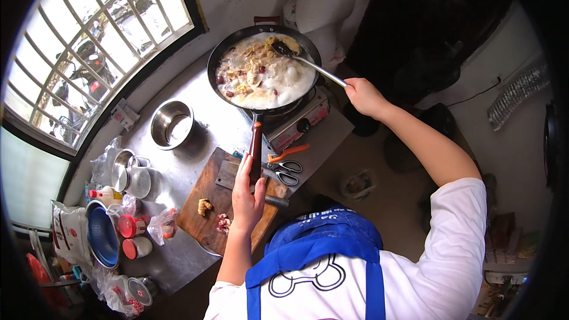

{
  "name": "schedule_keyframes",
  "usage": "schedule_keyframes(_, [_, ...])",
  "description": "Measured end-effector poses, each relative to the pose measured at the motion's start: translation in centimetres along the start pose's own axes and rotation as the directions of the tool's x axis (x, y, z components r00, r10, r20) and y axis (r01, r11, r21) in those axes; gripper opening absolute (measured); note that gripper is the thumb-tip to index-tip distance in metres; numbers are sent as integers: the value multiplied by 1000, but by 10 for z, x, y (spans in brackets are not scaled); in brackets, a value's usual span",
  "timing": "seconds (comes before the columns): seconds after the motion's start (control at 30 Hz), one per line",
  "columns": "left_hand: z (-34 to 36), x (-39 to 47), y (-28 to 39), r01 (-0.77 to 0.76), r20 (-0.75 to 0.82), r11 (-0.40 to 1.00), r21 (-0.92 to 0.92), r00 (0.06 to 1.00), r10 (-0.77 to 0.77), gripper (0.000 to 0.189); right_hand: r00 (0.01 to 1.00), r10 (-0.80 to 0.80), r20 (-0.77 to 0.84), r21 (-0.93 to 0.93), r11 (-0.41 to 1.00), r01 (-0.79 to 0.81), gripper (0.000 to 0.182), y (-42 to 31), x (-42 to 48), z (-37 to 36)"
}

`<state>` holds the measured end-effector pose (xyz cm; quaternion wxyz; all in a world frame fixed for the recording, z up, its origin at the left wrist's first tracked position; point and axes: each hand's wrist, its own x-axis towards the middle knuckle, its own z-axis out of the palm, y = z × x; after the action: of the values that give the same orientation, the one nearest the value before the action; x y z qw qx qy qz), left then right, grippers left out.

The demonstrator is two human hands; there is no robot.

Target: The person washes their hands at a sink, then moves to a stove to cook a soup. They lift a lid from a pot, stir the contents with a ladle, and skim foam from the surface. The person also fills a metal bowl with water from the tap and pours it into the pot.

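My right hand point(365, 97) is closed around the metal shaft of a spatula point(323, 71). Its black slotted head point(282, 48) dips into the far right of the wok's contents. The black wok point(213, 81) holds pale, frothy liquid with chunks of food point(253, 73) and several dark red pieces that look like jujubes. At the near side, my left hand point(247, 200) grips the end of the wok's wooden handle point(256, 142), thumb on the right and fingers stretched along it. Under the wok stands a portable gas stove point(306, 120), its burner mostly hidden.
Below my left hand, a wooden cutting board point(200, 193) carries a cleaver point(227, 174), ginger point(204, 206) and chopped pieces point(223, 222). Scissors point(290, 169) and an orange-handled tool point(289, 153) lie beside it. Leftward are a steel bowl point(172, 124), jars point(137, 247) and a blue basin point(103, 235).
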<state>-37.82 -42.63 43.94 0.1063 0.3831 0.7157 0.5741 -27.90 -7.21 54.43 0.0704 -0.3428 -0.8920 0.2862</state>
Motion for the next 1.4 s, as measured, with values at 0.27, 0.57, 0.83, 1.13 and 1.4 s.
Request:
schedule_keyframes(0.27, [-1,0,2,-4,-1,1000,-15,1000,4,54,999,-49,-22,-19,999,49,29,-1,14,7])
schedule_keyframes(0.57, [1,0,-1,-16,-2,1000,-24,1000,16,54,993,-108,-56,57,992,111,27,11,34,12])
schedule_keyframes(0.83, [0,0,-1,-21,1,1000,0,1000,21,54,995,-101,17,232,968,94,27,29,54,11])
schedule_keyframes(1.13, [-2,-2,-4,-53,2,994,98,999,53,52,966,-151,-210,153,971,185,34,36,15,2])
schedule_keyframes(1.4, [2,3,-2,-54,17,998,33,998,54,50,978,49,-204,264,964,7,34,69,-136,-39])
